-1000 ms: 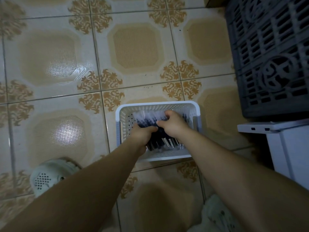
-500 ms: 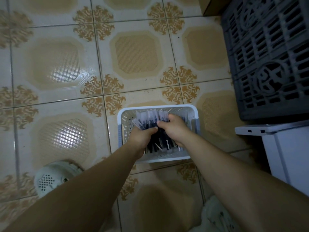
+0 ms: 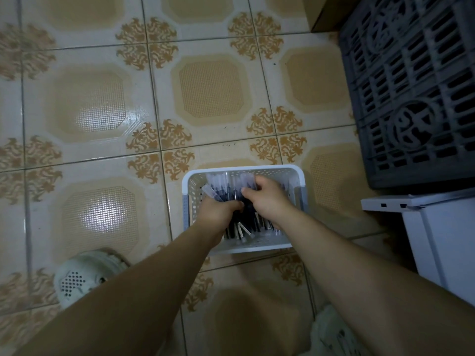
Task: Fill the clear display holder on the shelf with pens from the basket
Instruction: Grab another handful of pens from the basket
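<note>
Floor (image 3: 210, 88): glossy cream tiles, tan octagons, brown scrollwork. White basket (image 3: 299, 176) stands on it at centre, with a dark grated crate (image 3: 416, 98) far right and a white unit (image 3: 442, 235) near right. Left hand (image 3: 218, 211) is curled round pens (image 3: 226, 188) inside the basket; right hand (image 3: 267, 199) grips pens beside it.
</note>
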A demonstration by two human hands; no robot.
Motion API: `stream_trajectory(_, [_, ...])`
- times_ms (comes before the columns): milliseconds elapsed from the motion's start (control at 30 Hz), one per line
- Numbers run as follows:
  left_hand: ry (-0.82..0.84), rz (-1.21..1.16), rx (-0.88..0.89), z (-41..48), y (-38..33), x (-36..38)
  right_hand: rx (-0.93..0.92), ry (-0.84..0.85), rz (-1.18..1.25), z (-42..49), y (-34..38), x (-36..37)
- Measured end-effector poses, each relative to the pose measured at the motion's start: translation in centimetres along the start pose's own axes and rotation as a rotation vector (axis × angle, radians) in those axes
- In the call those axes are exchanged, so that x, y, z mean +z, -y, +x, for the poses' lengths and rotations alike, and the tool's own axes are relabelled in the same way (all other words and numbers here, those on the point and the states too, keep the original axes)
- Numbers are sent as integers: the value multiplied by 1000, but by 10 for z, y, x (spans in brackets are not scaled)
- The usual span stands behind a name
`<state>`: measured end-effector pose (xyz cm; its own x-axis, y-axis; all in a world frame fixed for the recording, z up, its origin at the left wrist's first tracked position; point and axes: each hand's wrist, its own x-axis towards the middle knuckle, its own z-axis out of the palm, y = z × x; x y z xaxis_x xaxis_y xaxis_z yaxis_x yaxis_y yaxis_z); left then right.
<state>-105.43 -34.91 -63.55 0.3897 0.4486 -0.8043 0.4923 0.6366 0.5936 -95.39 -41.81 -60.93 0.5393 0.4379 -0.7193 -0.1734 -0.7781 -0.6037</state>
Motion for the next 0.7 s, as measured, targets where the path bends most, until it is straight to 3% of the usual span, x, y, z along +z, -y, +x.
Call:
stream_trajectory(400, [6, -61, 16, -3, -1, 4, -31, -61, -25, -1, -1, 0])
stream_trajectory(700, [155, 4, 126, -41, -44, 10, -72, -108, 39, -37, 37, -24])
